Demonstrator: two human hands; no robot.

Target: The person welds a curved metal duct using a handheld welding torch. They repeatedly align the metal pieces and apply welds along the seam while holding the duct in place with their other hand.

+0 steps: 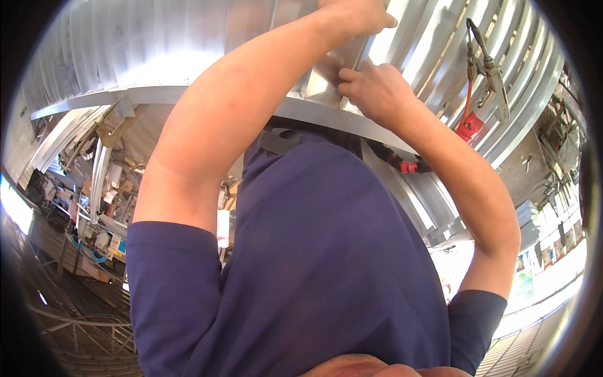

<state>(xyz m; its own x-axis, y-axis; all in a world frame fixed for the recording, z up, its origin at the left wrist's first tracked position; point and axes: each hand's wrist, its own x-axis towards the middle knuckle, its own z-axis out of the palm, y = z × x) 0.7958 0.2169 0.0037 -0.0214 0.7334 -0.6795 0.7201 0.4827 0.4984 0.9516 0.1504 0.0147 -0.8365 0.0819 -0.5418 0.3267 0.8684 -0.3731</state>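
My left hand [360, 18] reaches over the shiny ribbed metal sheets or profiles [174, 52] at the top edge, partly cut off by the picture. Its thumb or a finger points right; whether it grips anything is hidden. Just below it, my right hand [379, 92] has bent fingers at or close to the metal, near a narrow upright edge. What lies between those fingers cannot be made out. A flat metal rail [325, 112] runs below both hands, in front of my body. To the right, a metal clamp-like tool [494, 77] with a red-orange cable or hose lies on the profiles.
Red tape or cloth [470, 126] lies by the tool. A dark cable with red wrapping [407, 166] hangs below the rail. A yellowish metal clamp [109, 133] is at left under the rail. Cluttered shelves or benches [106, 235] stand farther left, with more long metal profiles [414, 202] at right.
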